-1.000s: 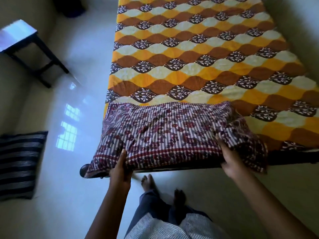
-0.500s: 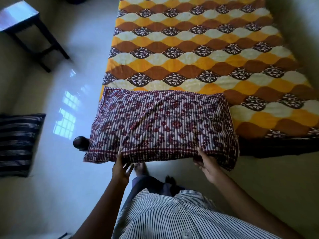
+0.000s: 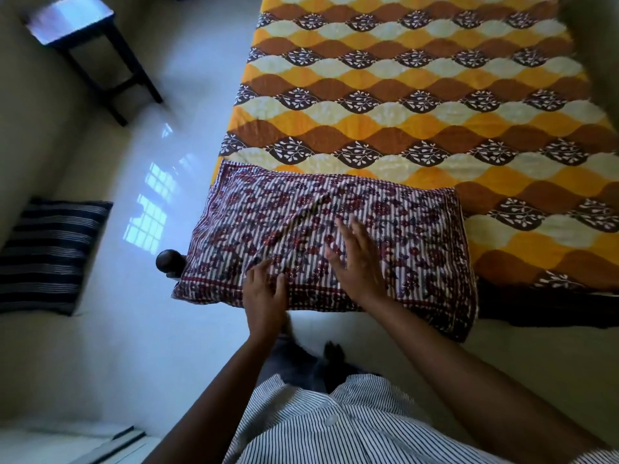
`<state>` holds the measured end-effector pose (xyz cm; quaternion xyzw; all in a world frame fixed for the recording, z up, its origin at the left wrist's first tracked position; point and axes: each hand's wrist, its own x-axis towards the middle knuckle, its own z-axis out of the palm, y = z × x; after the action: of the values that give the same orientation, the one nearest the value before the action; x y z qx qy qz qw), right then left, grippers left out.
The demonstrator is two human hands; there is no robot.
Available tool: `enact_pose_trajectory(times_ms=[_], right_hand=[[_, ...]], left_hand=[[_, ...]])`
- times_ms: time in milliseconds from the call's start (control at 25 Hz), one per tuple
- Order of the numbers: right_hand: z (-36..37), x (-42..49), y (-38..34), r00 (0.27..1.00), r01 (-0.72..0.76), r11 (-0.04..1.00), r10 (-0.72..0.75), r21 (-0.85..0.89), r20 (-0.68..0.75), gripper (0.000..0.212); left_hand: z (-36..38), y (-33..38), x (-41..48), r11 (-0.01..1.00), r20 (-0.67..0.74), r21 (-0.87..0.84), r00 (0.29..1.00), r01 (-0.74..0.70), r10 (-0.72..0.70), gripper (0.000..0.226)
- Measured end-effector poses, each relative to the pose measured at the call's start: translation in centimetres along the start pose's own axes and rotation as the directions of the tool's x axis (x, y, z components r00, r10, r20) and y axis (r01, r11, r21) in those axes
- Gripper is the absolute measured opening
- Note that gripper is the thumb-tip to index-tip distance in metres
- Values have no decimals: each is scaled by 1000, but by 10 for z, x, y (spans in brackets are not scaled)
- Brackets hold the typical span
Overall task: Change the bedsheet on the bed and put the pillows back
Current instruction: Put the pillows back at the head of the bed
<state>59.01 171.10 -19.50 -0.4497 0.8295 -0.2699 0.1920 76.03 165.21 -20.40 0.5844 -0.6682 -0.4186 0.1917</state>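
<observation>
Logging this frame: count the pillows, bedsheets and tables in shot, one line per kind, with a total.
Pillows: 2, the maroon floral pillow and the dark striped pillow
Bedsheets: 1, the yellow and brown bedsheet
Tables: 1, the dark table
Total: 4

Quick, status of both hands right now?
Left hand: fingers bent on the pillow; pinching it or not, cannot tell.
Right hand: open, flat on the pillow.
</observation>
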Motion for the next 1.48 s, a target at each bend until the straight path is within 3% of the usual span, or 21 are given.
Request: enact_pose_trajectory(times_ms=[80,160,240,360,480,600,760,840,920,1040,1120,1320,1480], right_hand=[[26,16,6,998,5,991,4,-133,70,72],[48,15,12,978,26,958,34,-284,204,92],[57,11,15,969,37,920,63,-390,240,106],[60,12,7,966,-4,912,109,-411,233,110],[77,22,-17,969,-68,924,152,-376,197,115],[99,31,-57,957,-69,930,163,-360,239,109],[129,36,-119,913,148,904,30,-400,407,60],[142,38,-160,882,181,966,-75,-187,465,50],[154,41,-202,875,181,982,-184,49,449,35],[181,52,-264,882,169,970,-229,177,411,22],[204,62,-312,832,128,974,-207,184,515,21],[260,98,-402,686,212,963,-269,168,676,24],[315,165,-463,671,166,970,-242,176,701,27]], left_hand=[[-7,-7,18,925,9,331,981,-188,196,66],[-18,-28,40,808,127,544,975,-224,185,86],[-28,-57,56,733,261,638,962,-236,83,101],[-31,-76,62,730,307,633,949,-258,69,96],[-41,-84,62,814,170,562,984,-148,62,92],[-70,-100,66,908,110,418,993,-14,-35,81],[-124,-113,69,995,105,103,994,13,-24,49],[-162,-122,73,999,48,2,998,45,-45,41],[-208,-132,81,976,49,-134,985,172,-167,35],[-281,-161,94,900,83,-301,949,314,-304,26],[-328,-188,103,862,65,-353,929,362,-364,23],[-396,-243,120,725,15,-506,846,466,-533,29],[-448,-294,179,684,-35,-534,795,497,-606,34]])
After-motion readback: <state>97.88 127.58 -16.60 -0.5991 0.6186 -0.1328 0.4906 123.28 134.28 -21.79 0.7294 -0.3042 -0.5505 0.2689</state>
